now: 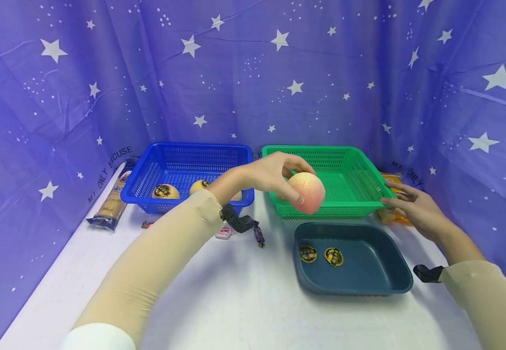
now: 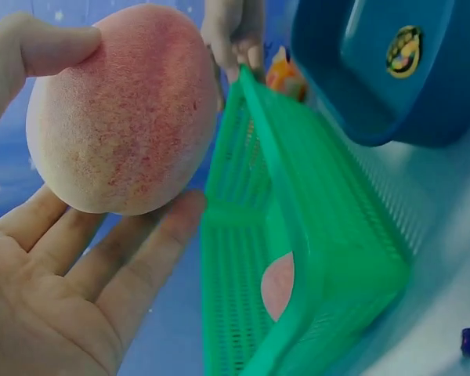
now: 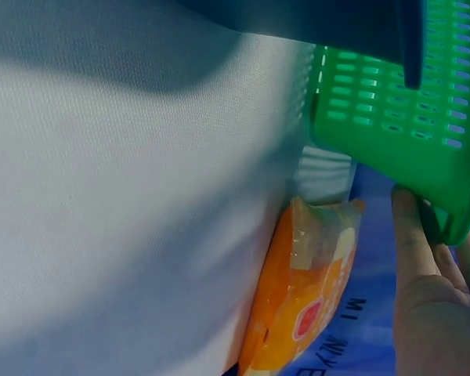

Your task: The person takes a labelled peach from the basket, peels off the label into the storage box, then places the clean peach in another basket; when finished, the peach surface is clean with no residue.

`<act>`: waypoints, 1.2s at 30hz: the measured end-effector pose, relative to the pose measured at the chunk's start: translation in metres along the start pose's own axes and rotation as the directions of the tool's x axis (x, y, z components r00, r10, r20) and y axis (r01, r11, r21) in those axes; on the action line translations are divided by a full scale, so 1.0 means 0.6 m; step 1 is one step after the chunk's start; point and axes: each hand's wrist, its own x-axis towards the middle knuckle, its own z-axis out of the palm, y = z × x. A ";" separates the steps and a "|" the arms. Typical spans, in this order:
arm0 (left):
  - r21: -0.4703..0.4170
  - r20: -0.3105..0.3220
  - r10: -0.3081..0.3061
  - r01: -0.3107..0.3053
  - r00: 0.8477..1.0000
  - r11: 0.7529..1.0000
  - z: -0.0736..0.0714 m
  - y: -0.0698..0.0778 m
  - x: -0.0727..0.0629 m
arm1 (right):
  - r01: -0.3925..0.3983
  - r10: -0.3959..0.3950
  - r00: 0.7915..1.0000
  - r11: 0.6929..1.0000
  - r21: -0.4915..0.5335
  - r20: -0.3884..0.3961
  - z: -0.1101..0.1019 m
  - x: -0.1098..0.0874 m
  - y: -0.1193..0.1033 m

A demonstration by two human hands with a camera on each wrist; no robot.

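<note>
In the head view my left hand point(image 1: 275, 177) holds a pink-and-yellow peach point(image 1: 307, 193) above the front left of the green basket point(image 1: 345, 210). The left wrist view shows its thumb pressed on the peach's side and the fingers spread beneath. Another pink rounded surface point(image 2: 278, 286) shows inside the green basket there. My right hand point(image 1: 419, 214) pinches the basket's right rim, with some fingers hidden behind the rim in the right wrist view. In front of this basket stands a dark blue tray point(image 1: 358, 287) with two round black-and-gold stickers point(image 1: 334, 256) in it.
A blue basket point(image 1: 187, 147) at the left holds several yellowish round fruits point(image 1: 165, 191) with black stickers. Beside it lies a long brown packet point(image 1: 112, 201). Small wrapped sweets point(image 1: 259, 234) lie before the baskets, and an orange packet point(image 3: 298, 305) lies right of the green one.
</note>
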 end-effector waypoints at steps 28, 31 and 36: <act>-0.035 -0.058 -0.307 0.306 0.950 0.952 0.002 -0.065 0.121 | 0.012 -0.011 0.999 1.000 0.006 -0.035 0.009 0.002 0.008; -0.013 -0.070 -0.312 0.312 0.947 0.950 0.011 -0.069 0.137 | 0.016 -0.016 0.999 1.000 0.006 -0.042 0.009 0.000 0.010; 0.001 -0.096 -0.329 0.331 0.939 0.944 0.029 -0.076 0.155 | 0.009 -0.009 0.999 1.000 0.007 -0.033 0.009 -0.003 0.009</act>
